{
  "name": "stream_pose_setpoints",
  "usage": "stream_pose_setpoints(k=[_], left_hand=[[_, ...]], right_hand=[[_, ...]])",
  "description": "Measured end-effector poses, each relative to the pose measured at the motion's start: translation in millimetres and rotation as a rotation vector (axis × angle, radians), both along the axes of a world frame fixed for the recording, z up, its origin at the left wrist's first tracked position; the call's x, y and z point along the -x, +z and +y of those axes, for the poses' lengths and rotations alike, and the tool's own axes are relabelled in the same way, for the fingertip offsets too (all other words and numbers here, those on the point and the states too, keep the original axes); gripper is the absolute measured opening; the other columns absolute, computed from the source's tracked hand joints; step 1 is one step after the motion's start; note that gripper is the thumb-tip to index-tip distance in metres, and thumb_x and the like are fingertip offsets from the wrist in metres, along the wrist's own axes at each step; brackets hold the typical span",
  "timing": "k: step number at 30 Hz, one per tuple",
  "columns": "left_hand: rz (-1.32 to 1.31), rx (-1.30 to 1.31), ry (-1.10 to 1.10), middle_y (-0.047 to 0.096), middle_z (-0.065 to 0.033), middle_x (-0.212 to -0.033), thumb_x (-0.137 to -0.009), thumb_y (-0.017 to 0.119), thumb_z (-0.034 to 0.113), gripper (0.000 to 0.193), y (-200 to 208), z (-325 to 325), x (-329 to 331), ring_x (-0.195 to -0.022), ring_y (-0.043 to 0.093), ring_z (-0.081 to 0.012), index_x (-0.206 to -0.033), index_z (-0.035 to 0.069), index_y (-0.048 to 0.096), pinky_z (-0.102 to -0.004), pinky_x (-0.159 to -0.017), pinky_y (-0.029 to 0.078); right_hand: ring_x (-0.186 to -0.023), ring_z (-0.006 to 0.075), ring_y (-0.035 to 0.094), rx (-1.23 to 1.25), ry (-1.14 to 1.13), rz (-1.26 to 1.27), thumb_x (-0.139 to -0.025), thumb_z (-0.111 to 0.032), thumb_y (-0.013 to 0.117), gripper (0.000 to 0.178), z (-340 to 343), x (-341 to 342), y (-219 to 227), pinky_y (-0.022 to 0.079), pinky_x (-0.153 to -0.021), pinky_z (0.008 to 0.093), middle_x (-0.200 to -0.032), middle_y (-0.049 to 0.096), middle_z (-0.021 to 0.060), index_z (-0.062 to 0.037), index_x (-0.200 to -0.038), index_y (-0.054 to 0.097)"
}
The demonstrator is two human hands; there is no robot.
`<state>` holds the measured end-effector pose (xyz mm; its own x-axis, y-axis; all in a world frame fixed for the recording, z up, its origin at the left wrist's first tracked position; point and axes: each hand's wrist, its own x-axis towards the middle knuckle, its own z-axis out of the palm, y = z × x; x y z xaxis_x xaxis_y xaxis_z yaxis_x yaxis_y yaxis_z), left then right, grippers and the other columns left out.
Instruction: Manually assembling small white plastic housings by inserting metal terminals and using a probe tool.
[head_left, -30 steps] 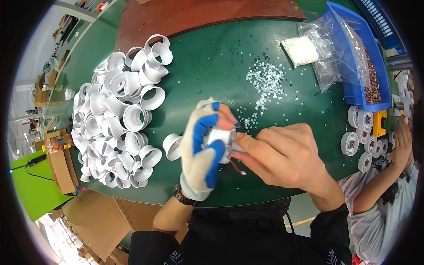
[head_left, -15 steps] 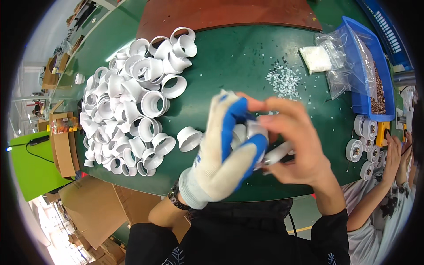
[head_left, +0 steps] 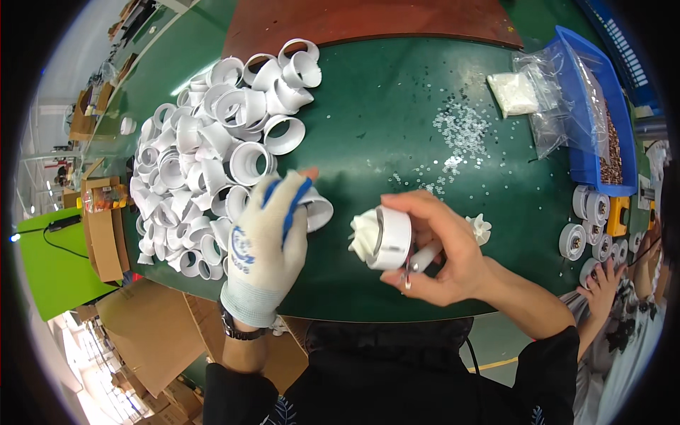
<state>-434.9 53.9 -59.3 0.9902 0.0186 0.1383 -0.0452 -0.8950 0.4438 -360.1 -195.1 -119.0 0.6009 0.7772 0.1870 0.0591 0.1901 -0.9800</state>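
My left hand (head_left: 265, 237), in a white glove with blue palm coating, closes around a white flared plastic sleeve (head_left: 321, 211) at the right edge of a pile of similar sleeves (head_left: 188, 142). Its fingers partly hide the sleeve. My bare right hand (head_left: 450, 248) grips a round white housing (head_left: 395, 237) between thumb and fingers. A white finned impeller (head_left: 364, 237) sticks out of the housing's left side. Also in this hand is a slim, pale-handled tool (head_left: 425, 256) with a metal end; its kind is unclear. Another finned impeller (head_left: 479, 229) lies just beyond the right hand.
Tiny clear pieces (head_left: 460, 131) are scattered over the green table (head_left: 375, 92). At the right stand a bag of white bits (head_left: 513, 94), a blue bin (head_left: 577, 159) of small coppery parts and several round white units (head_left: 572, 241). A co-worker's hand (head_left: 602, 287) is beside these.
My hands have parted. The left moved left onto the sleeve, which has tilted slightly; the right keeps the housing and tool. The impellers now show clearly. The co-worker's hand moved nearer.
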Motion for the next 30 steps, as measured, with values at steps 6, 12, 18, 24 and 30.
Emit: stream_pose_setpoints(k=[6, 12, 18, 24, 30], left_hand=[[-0.33, 0.332, -0.156, 0.059, -0.0247, -0.128, -0.085, 0.066, 0.001, 0.049, -8, -52, -41, -0.112, 0.054, -0.0406, -0.132, -0.002, 0.056, -0.0464, -0.1, 0.044], [-0.319, 0.747, -0.228, 0.051, -0.0294, -0.136, -0.085, 0.071, 0.007, 0.051, -40, -62, -46, -0.115, 0.053, -0.0406, -0.133, -0.001, 0.057, -0.0471, -0.105, 0.042], [-0.241, 0.753, -0.243, 0.053, -0.0256, -0.137, -0.084, 0.078, 0.014, 0.055, -46, -49, -36, -0.119, 0.055, -0.0385, -0.133, 0.0, 0.057, -0.0472, -0.106, 0.042], [-0.096, 0.794, -0.147, 0.058, -0.0217, -0.136, -0.081, 0.083, 0.016, 0.058, -43, -58, -36, -0.122, 0.058, -0.0368, -0.131, 0.0, 0.059, -0.0462, -0.112, 0.039], [-0.044, 0.975, -0.057, 0.06, -0.0214, -0.138, -0.074, 0.085, 0.009, 0.06, -46, -58, -33, -0.125, 0.06, -0.034, -0.128, 0.0, 0.062, -0.0453, -0.116, 0.035]], right_hand=[[-0.115, 0.0244, 0.063, 0.101, -0.092, -0.012, -0.083, 0.003, 0.074, 0.071, -11, -31, 1, 0.057, -0.081, 0.0299, -0.133, 0.049, 0.0188, 0.0034, -0.146, 0.041], [-0.118, 0.0251, 0.062, 0.057, -0.167, -0.147, -0.085, 0.003, 0.074, 0.07, -19, -43, 8, 0.057, -0.077, 0.0286, -0.138, 0.047, 0.017, 0.003, -0.147, 0.042], [-0.125, 0.025, 0.057, 0.02, -0.118, -0.11, -0.089, -0.003, 0.074, 0.073, -18, -47, 2, 0.05, -0.098, 0.0339, -0.136, 0.049, 0.0139, 0.0024, -0.153, 0.038], [-0.124, 0.0231, 0.056, 0.036, -0.113, -0.036, -0.089, -0.015, 0.079, 0.075, -13, -46, 2, 0.044, -0.105, 0.0361, -0.13, 0.053, 0.0123, 0.0022, -0.151, 0.042], [-0.118, 0.0206, 0.057, 0.075, -0.15, -0.079, -0.084, -0.024, 0.084, 0.077, -14, -48, 5, 0.046, -0.101, 0.0336, -0.127, 0.054, 0.0109, 0.0026, -0.147, 0.049]])
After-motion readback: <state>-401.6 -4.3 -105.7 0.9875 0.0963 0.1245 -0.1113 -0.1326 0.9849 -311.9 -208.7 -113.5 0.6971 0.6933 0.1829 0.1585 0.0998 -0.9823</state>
